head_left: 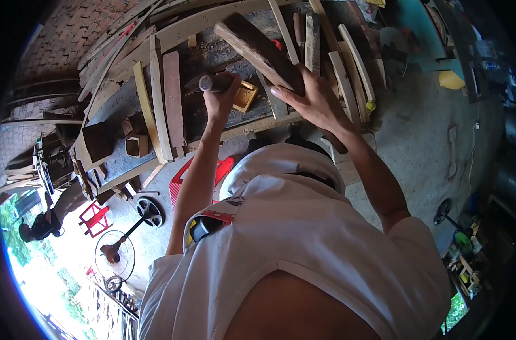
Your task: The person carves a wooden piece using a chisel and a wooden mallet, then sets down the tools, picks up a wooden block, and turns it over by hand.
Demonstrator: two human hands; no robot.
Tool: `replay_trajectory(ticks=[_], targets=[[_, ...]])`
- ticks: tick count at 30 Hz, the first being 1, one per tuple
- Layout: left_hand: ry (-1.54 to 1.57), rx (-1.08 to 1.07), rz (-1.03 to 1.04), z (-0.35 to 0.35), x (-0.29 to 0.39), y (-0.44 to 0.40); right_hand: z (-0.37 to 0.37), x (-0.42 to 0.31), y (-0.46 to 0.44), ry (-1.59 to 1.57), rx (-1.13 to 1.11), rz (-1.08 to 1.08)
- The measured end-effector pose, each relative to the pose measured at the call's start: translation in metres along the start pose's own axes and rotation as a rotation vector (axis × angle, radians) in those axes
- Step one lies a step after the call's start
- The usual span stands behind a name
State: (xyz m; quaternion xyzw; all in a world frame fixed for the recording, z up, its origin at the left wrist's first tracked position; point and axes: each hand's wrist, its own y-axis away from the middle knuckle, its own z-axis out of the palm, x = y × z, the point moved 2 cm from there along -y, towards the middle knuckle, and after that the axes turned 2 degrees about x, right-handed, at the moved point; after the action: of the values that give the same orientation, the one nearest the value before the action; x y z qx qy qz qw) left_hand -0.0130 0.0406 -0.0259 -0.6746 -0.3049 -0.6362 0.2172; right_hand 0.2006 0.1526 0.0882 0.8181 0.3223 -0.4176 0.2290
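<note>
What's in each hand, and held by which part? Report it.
The left hand grips a round handle near its blunt end. The right hand grips a dark wood piece around its thick part's nearer end.

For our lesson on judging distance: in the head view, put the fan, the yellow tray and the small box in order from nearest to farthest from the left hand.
From the left hand:
1. Yellow tray, just right.
2. Small box, left, past the upright planks.
3. Fan, lower left.
</note>
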Motion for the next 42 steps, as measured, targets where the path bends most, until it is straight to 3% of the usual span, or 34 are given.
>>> replay_trajectory(ticks=[2, 4, 6, 8, 10, 12, 13, 15, 18, 19, 21, 26, 28, 30, 31, 36, 40, 42], targets=[[-0.120, 0.022, 0.117, 0.009, 0.010, 0.002, -0.004, -0.024, -0.002, 0.016, 0.151, -0.242], [-0.083, 0.090, 0.160, 0.017, 0.008, 0.005, -0.006, -0.043, -0.003, -0.021, 0.098, -0.207], [-0.097, 0.068, 0.260, 0.020, -0.001, 0.004, -0.004, -0.055, -0.004, 0.040, 0.158, -0.384], [-0.366, 0.033, 0.320, 0.022, -0.007, 0.002, 0.002, -0.049, -0.006, 0.155, 0.114, -0.365], [-0.401, 0.055, 0.403, 0.024, -0.004, 0.004, 0.008, -0.039, -0.011, 0.469, -0.087, -0.288], [-0.453, 0.036, 0.472, 0.026, -0.001, 0.004, 0.008, -0.036, -0.010, 0.468, -0.080, -0.318], [-0.314, 0.014, 0.361, 0.025, 0.000, 0.006, 0.010, -0.035, -0.008, 0.359, 0.007, -0.360], [-0.339, 0.011, 0.371, 0.025, 0.002, 0.007, 0.010, -0.036, -0.006, 0.231, 0.110, -0.361], [-0.395, -0.014, 0.364, 0.020, -0.005, 0.006, 0.018, -0.019, -0.016, 0.269, -0.077, -0.203], [-0.275, 0.015, 0.313, 0.017, -0.011, 0.004, 0.017, -0.016, -0.017, 0.262, -0.120, -0.152], [-0.019, 0.030, 0.195, 0.012, -0.016, 0.004, 0.019, -0.010, -0.016, 0.172, -0.083, -0.140], [-0.053, -0.042, 0.053, -0.008, 0.000, 0.003, 0.020, 0.013, -0.013, -0.042, -0.065, -0.025], [0.135, -0.033, -0.053, -0.013, -0.004, -0.002, 0.008, 0.009, -0.004, 0.002, -0.055, -0.004], [0.158, -0.006, -0.037, -0.013, -0.002, -0.003, 0.008, 0.016, -0.001, 0.042, -0.074, 0.025], [0.127, -0.033, -0.024, -0.013, -0.002, -0.003, 0.019, 0.037, -0.003, 0.093, 0.008, -0.061], [0.069, -0.056, -0.042, -0.003, -0.008, -0.005, 0.009, 0.023, 0.008, 0.122, 0.020, 0.004], [-0.213, -0.134, 0.034, -0.001, 0.007, -0.007, 0.011, 0.024, 0.006, 0.118, -0.015, 0.019], [-0.265, -0.178, 0.199, 0.007, 0.019, -0.006, 0.007, 0.018, 0.003, -0.006, 0.010, -0.037]])
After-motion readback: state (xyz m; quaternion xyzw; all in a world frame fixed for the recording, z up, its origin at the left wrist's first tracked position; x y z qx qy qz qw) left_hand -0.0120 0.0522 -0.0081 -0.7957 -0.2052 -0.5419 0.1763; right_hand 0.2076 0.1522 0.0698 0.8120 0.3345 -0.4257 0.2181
